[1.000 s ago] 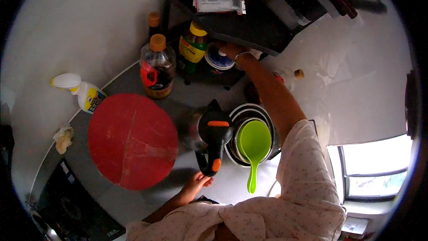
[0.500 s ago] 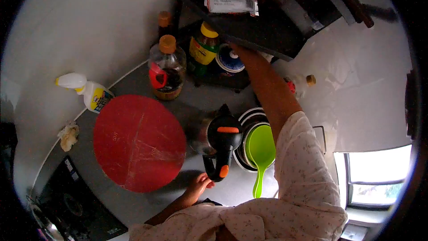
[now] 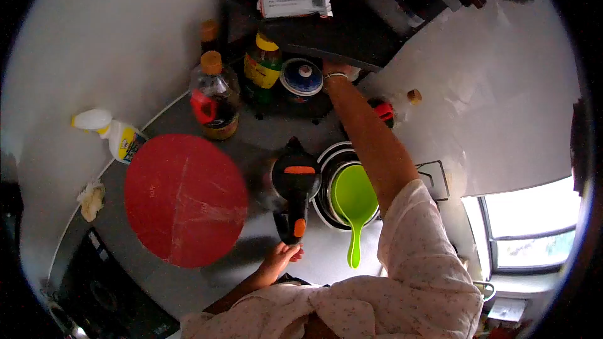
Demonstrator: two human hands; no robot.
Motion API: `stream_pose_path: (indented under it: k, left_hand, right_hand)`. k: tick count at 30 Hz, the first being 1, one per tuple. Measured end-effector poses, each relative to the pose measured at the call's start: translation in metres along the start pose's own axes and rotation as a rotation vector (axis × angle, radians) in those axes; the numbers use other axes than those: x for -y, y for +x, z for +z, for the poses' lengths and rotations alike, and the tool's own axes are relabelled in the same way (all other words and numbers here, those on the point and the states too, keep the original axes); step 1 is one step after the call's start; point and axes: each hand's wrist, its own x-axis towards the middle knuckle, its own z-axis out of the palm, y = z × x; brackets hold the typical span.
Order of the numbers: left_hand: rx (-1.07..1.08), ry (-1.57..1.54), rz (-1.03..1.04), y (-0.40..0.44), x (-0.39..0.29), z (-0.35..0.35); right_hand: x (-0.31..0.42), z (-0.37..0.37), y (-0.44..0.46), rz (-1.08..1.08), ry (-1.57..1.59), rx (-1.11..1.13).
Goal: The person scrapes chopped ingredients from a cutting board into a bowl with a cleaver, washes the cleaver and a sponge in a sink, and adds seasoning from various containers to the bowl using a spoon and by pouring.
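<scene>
Right hand (image 3: 339, 67) has shifted off the jar (image 3: 301, 86) knob to the jar's right side, under the shelf (image 3: 342, 41), so the reach seems no longer on the jar. Fingers mostly hidden; can't tell if they grip anything. Jar sits just left of that hand, well ahead of left hand (image 3: 275, 262). Hands well apart; left one loosely curled by the kettle (image 3: 294, 182) handle, contact unclear.

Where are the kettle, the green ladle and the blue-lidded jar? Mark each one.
Kettle (image 3: 293, 186): head view, on its black top.
Green ladle (image 3: 353, 196): head view, inside its bowl.
Blue-lidded jar (image 3: 301, 80): head view, on its lid, below the knob.
</scene>
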Motion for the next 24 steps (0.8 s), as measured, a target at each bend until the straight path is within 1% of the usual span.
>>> stream_pose_path:
  k: [2,5,7,8,10,13,17,19,20,21,23,24]
  left_hand:
    - [0.023,0.008,0.014,-0.001,0.002,0.002]
    - [0.036,0.044,0.056,-0.003,0.002,0.006]
    - [0.034,0.078,0.076,-0.006,0.0,0.01]
    - [0.038,0.094,0.073,-0.007,-0.002,0.011]
    - [0.06,0.118,0.073,-0.008,0.0,0.013]
    - [0.08,0.184,0.074,-0.012,-0.001,0.023]
    - [0.106,0.242,0.012,-0.012,0.007,0.036]
    - [0.142,0.282,0.022,-0.016,0.007,0.048]
    - [0.147,0.297,0.014,-0.017,0.009,0.053]
    - [0.139,0.327,0.026,-0.018,0.011,0.058]
    - [0.151,0.379,0.073,-0.018,0.016,0.069]
    - [0.145,0.398,0.174,-0.016,0.021,0.075]
  right_hand:
    - [-0.003,-0.008,-0.014,0.003,-0.114,0.009]
    - [0.004,-0.034,-0.041,-0.102,-0.275,-0.015]
    - [0.02,-0.059,-0.06,0.404,1.606,-0.304]
    - [0.016,-0.067,-0.069,0.407,1.604,-0.315]
    - [0.008,-0.083,-0.089,0.479,1.681,-0.348]
    - [-0.006,-0.113,-0.123,0.483,1.703,-0.331]
    - [-0.05,-0.132,-0.158,0.524,1.671,-0.347]
    - [-0.065,-0.152,-0.179,0.472,1.734,-0.319]
    - [-0.071,-0.165,-0.192,0.515,1.72,-0.351]
    - [-0.081,-0.179,-0.203,0.526,1.722,-0.372]
    - [-0.105,-0.206,-0.23,0.507,1.598,-0.372]
    - [-0.119,-0.219,-0.242,0.48,1.552,-0.376]
